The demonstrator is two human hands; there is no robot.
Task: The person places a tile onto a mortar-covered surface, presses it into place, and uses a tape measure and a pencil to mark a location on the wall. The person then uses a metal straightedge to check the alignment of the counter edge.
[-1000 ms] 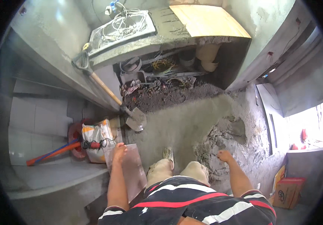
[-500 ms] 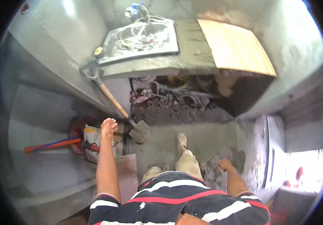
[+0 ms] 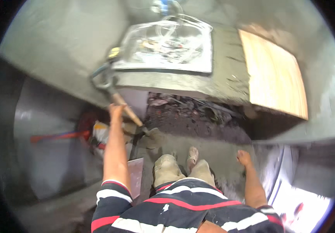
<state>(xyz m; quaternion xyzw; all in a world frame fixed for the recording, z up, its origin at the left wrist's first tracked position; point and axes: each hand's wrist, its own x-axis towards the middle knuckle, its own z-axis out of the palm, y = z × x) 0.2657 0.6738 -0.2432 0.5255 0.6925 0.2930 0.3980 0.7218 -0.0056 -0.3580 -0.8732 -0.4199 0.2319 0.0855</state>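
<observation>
Left of centre, your left hand [image 3: 116, 112] meets the not-yet-lifted shovel [image 3: 133, 116], grip too blurred to tell; your right hand [image 3: 244, 157] is clenched.

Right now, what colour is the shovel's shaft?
The shaft is light brown, best seen in the head view.

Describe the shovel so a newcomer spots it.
Find the counter bearing the white basin. At its left end, by the left hand, a shovel slants to the floor. Unlike the red pole further left, it has a wooden shaft and looped grip.
</observation>
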